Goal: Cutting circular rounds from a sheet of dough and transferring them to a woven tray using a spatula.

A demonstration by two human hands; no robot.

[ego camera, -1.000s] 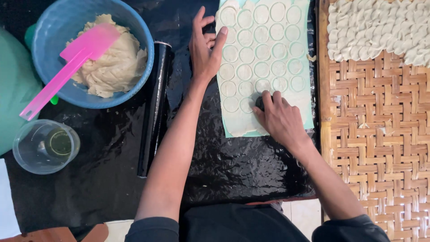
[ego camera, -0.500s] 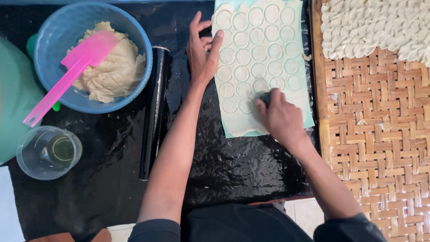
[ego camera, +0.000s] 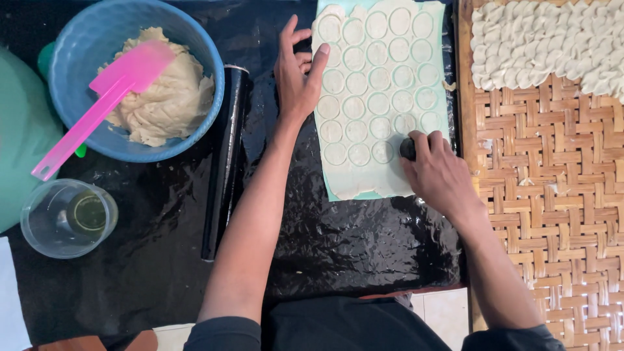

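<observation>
A thin pale dough sheet (ego camera: 364,185) lies on black plastic, marked with several rows of cut circles. My right hand (ego camera: 439,172) grips a small dark round cutter (ego camera: 407,149) and presses it onto the sheet's lower right part. My left hand (ego camera: 298,75) rests flat with fingers spread at the sheet's left edge, holding it down.
A black rolling pin (ego camera: 224,162) lies left of my left arm. A blue bowl (ego camera: 201,58) holds filling and a pink spatula (ego camera: 97,110). A clear cup (ego camera: 68,218) stands at the lower left. A woven tray (ego camera: 552,195) on the right carries several folded dumplings (ego camera: 546,42).
My right hand has shifted the cutter rightward along the lower row of the sheet. My left hand stays at the sheet's left edge.
</observation>
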